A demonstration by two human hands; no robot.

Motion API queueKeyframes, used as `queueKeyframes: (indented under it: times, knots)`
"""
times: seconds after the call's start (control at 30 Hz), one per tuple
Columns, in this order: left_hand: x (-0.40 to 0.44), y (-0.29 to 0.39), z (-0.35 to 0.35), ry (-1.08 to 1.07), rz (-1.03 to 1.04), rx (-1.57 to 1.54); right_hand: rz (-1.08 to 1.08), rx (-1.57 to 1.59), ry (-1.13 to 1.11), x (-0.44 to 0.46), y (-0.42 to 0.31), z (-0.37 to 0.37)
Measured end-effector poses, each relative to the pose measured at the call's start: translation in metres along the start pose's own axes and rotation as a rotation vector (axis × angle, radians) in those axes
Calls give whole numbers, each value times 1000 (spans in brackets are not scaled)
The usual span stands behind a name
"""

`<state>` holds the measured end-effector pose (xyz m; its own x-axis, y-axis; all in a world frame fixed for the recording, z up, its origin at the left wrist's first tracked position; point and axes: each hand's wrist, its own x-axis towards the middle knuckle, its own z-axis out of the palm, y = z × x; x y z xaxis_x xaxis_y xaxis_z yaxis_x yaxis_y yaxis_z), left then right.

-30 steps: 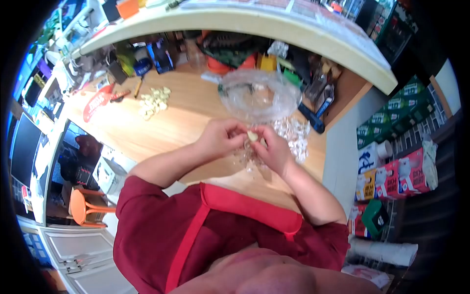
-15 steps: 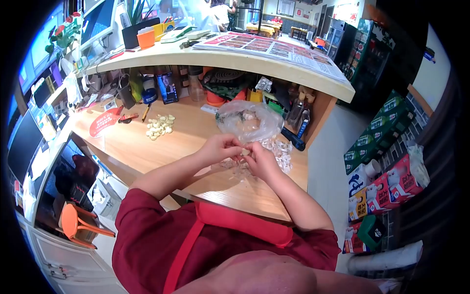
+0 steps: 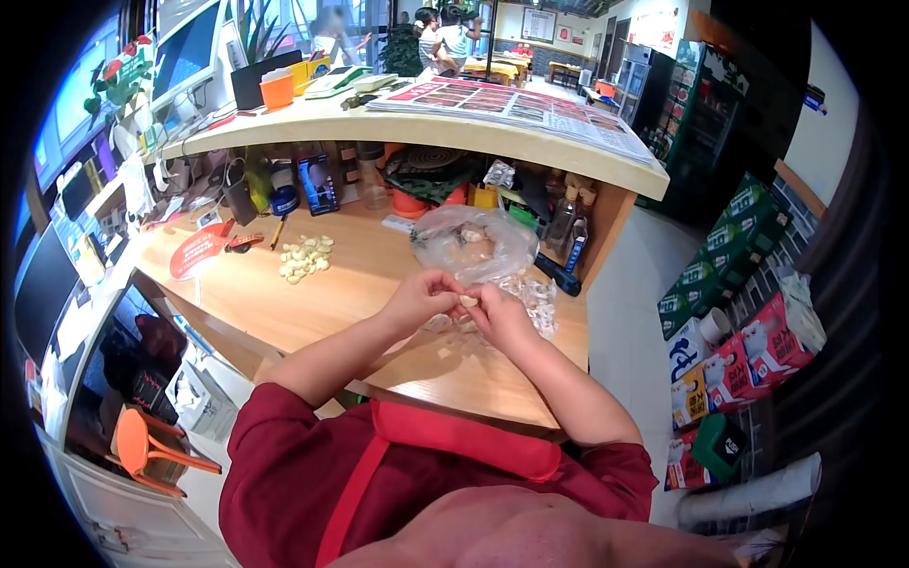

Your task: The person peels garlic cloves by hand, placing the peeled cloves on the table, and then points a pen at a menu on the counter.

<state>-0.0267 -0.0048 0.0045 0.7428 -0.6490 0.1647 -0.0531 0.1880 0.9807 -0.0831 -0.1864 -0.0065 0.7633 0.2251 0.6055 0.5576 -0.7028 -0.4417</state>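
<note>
My left hand point(image 3: 424, 299) and my right hand point(image 3: 503, 316) meet above the wooden desk point(image 3: 379, 256). Between their pinched fingertips is a pale garlic clove point(image 3: 469, 301), which both hands grip. Papery garlic skins point(image 3: 538, 295) lie scattered beneath and beside my right hand. Just beyond my hands sits a clear plastic bag point(image 3: 516, 241) with garlic bulbs point(image 3: 476, 248) showing inside. A heap of peeled garlic cloves point(image 3: 306, 258) rests on the desk to the left, away from my hands.
A red fan-shaped card point(image 3: 197, 252) and a pen point(image 3: 278, 232) lie at the left. Beneath the raised counter point(image 3: 407, 126) stand a phone point(image 3: 318, 185), bottles point(image 3: 565, 214) and a dark-blue tool point(image 3: 557, 275). An orange stool point(image 3: 137, 440) is low on the left.
The view has shifted slightly. My hands stay together around the garlic clove, with my fingers slightly repositioned and the clove showing more clearly.
</note>
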Motion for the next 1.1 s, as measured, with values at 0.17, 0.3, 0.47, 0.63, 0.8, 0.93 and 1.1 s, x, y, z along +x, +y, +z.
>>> queueKeyframes:
  times: [0.17,0.3,0.47,0.63,0.8,0.93,1.1]
  knots:
    - [3,2,8,48,-7,-7,147,51,-81,2,-6,-7]
    - [7,-2,8,58,-24,27,157,60,-102,2,-4,-6]
    - [6,-2,10,125,-19,142,229,209,-49,3,-2,-4]
    - [4,0,12,115,3,-1,196,280,10,3,11,-2]
    - [2,2,14,51,-11,37,135,270,-19,2,7,2]
    - [1,2,19,110,-62,-143,154,343,-7,1,8,1]
    - [2,1,14,89,-92,-120,145,389,-46,3,4,-2]
